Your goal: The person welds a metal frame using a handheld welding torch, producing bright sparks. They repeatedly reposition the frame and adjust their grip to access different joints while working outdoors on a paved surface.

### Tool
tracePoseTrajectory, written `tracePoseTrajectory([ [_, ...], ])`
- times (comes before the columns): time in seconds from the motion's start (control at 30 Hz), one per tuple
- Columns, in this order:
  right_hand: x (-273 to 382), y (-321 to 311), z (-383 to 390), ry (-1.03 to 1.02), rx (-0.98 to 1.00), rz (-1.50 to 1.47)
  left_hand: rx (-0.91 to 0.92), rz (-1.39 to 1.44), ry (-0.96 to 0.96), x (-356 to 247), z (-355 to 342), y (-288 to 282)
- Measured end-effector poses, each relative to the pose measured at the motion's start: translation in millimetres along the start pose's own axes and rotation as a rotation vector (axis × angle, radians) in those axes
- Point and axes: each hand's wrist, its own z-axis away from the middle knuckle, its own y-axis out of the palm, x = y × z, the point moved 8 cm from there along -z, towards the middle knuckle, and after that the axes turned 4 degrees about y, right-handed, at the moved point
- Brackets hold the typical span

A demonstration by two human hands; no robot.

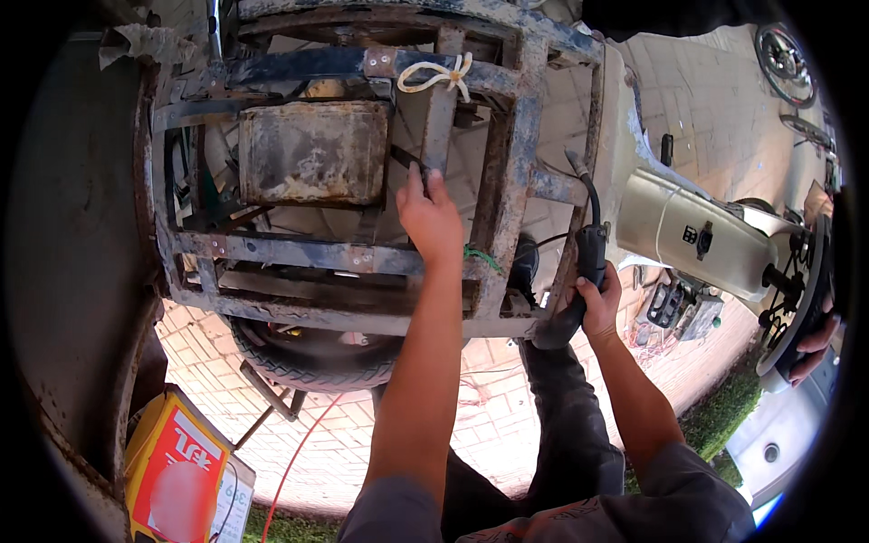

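My left hand [430, 213] is closed on a dark flat metal strip [405, 156] beside a rusty metal box [312, 149] in the weathered frame of a vehicle [525, 127]. My right hand [597, 303] grips the black handle of a torch-like tool [590, 249], whose curved neck and tip point upward near the frame's right side. A pale tied strap [453, 77] loops on a bar above my left hand, and a green tie [484, 256] lies just right of my wrist.
A tire [308, 362] shows under the frame, a yellow-and-red machine [172, 457] at lower left, and a red cable [290, 475] on the paving. A cream vehicle body [661, 217] extends right, where another person's hand [813, 344] shows. A bicycle wheel [783, 63] is at upper right.
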Motion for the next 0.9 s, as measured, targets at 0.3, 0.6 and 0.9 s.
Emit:
tracePoseTrajectory([
  [0.3, 30.4, -10.0, 1.3, 0.327, 0.046, -0.131, -0.021, -0.062, 0.046, -4.2, -1.1, -4.1],
  [0.6, 53.0, 20.5, 11.7, -0.035, 0.122, -0.032, 0.061, 0.015, -0.001, -4.0, 1.9, 0.1],
  [0.9, 167.9, 4.7, 47.0, -0.08, 0.216, 0.016, 0.14, -0.163, 0.226, -20.0, 5.0, -9.2],
])
